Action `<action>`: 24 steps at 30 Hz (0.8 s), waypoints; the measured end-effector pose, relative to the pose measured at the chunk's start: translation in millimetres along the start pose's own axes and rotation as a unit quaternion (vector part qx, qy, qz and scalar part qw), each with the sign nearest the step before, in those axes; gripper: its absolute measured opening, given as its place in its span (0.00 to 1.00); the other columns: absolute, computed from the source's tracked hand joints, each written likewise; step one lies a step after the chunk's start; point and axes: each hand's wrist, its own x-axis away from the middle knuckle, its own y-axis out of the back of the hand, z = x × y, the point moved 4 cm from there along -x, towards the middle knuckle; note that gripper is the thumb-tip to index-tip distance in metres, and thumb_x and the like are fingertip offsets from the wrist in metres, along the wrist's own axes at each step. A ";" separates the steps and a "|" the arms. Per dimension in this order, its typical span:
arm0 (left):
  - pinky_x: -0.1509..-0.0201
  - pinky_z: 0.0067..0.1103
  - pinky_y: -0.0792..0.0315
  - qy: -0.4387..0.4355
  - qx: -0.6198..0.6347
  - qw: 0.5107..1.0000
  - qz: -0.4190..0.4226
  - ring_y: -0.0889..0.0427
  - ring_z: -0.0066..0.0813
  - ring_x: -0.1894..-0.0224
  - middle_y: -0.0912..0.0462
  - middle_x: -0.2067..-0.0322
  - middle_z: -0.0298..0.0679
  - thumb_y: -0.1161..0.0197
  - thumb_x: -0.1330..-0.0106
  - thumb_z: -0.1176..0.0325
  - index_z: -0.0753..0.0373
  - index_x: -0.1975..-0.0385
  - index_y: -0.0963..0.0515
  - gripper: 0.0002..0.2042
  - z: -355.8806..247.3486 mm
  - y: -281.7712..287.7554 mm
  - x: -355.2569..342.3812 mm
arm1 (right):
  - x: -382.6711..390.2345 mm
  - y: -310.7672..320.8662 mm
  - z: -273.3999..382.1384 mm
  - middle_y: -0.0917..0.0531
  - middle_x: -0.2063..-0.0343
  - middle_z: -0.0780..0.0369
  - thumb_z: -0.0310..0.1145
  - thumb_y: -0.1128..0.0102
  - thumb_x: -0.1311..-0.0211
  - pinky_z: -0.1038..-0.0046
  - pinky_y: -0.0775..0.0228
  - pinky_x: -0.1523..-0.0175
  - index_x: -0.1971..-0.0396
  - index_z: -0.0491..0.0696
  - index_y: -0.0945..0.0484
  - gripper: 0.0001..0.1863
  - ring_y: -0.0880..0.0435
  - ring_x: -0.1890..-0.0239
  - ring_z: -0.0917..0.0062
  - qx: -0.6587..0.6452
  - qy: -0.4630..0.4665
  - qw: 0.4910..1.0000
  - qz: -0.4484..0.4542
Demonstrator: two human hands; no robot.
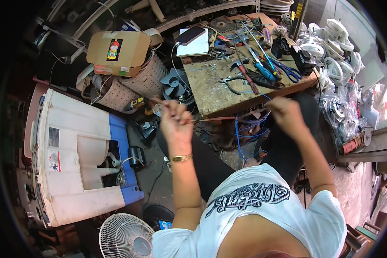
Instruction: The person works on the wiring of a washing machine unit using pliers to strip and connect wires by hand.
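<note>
My left hand (176, 122), with a gold watch on its wrist, is closed with the fingers curled, left of the workbench's near edge. What it grips is too small to make out; a small clear round piece (158, 110) is beside its fingertips. My right hand (284, 115) is closed in a pinch over my right knee, in front of the bench. Thin blue wire (268, 98) runs to its fingertips. More blue wire (241, 136) hangs in loose loops between my knees.
The wooden workbench (210, 96) holds a hammer (245, 77), pliers (231, 84), blue-handled scissors (291, 73), screwdrivers and a phone (191, 35). A white and blue plastic housing (64, 172) stands left, a fan (127, 234) at lower left. White fan parts (337, 69) are piled right.
</note>
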 end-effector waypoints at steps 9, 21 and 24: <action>0.83 0.15 0.48 -0.025 -0.047 0.996 0.074 0.45 0.18 0.79 0.44 0.78 0.29 0.57 0.20 0.61 0.59 0.63 0.31 0.12 -64.4 -36.0 8.0 | -17.5 105.7 -44.4 0.22 0.79 0.61 0.27 0.33 0.44 0.70 0.34 0.67 0.72 0.43 0.17 0.03 0.22 0.75 0.71 0.001 -0.042 0.994 0.106; 0.83 0.13 0.50 -0.037 -0.059 0.988 0.141 0.47 0.17 0.80 0.46 0.78 0.27 0.57 0.20 0.57 0.53 0.63 0.30 0.12 38.0 -147.1 -17.2 | -25.3 -42.7 66.8 0.16 0.63 0.56 0.33 0.48 0.29 0.71 0.28 0.48 0.44 0.42 0.25 0.17 0.17 0.57 0.71 -0.360 -0.026 0.918 0.165; 0.84 0.14 0.49 -0.030 -0.040 0.988 0.149 0.47 0.16 0.81 0.45 0.79 0.27 0.58 0.20 0.59 0.54 0.64 0.30 0.12 11.2 -139.6 -32.6 | -15.9 -50.2 44.8 0.16 0.63 0.59 0.33 0.50 0.27 0.72 0.28 0.47 0.42 0.41 0.27 0.19 0.19 0.58 0.74 -0.584 -0.106 0.788 0.165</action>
